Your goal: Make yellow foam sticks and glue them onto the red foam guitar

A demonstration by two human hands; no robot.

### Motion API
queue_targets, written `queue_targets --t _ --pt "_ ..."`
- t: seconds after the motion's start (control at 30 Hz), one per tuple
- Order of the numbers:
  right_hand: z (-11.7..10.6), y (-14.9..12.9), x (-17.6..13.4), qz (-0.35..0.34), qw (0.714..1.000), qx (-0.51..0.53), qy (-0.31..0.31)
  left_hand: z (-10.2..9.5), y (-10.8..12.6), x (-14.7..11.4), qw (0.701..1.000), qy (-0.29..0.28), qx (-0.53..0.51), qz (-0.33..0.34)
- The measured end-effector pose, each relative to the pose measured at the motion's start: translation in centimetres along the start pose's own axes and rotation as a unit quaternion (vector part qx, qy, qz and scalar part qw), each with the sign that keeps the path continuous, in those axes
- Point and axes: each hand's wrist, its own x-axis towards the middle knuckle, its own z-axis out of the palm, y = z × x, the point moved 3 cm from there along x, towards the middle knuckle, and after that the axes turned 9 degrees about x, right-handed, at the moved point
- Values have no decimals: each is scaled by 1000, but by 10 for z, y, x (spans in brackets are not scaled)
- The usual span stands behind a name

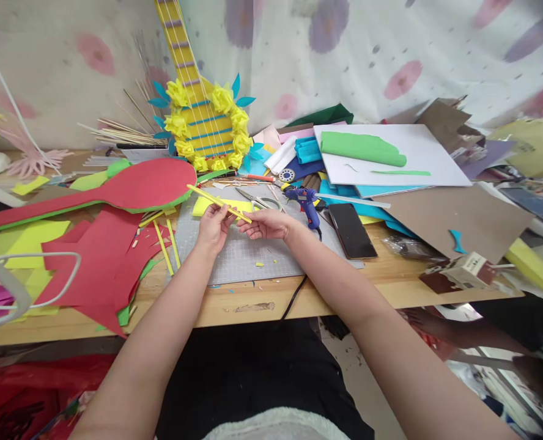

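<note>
Yellow strip (pixel 206 197) held over the grey cutting mat (pixel 235 263), angled down toward R: L hand (pixel 217 227) has it pinched nr the middle, R hand (pixel 266 224) has fingertips closed on the lower end. Containers, R side of table: brown-&-white carton (pixel 458 274) nr front edge, contents hidden; clear plastic packet (pixel 411 247) just L of it, crumpled, can't tell what's in it. Glue gun (pixel 304 200) w/ translucent stick (pixel 354 200) out its back, phone (pixel 351 231) just beside.

Wooden table (pixel 367 290) — grey mat (pixel 239 263) in the middle, red paper (pixel 99 263) to its left, phone (pixel 353 231) at its right edge, carton (pixel 457 273) farther right — black cord (pixel 294 297) crossing the front edge
</note>
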Motion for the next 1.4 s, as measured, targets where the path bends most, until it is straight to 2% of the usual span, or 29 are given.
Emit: queue_targets --t 0.33,0.83,1.07,1.17,1.4 --pt "-3 3 -8 -80 992 -94 -4 5 -1 -5 998 -14 46 27" --pt "5 3 -13 -112 980 -156 -45 7 4 -10 997 2 59 45" --pt "5 5 -12 -109 974 -201 3 7 3 -10 996 9 65 59" --pt "2 3 -17 -99 971 -218 -1 5 4 -8 996 12 63 60" --pt "-7 -2 -15 -171 969 -175 41 5 0 -8 997 2 70 33"
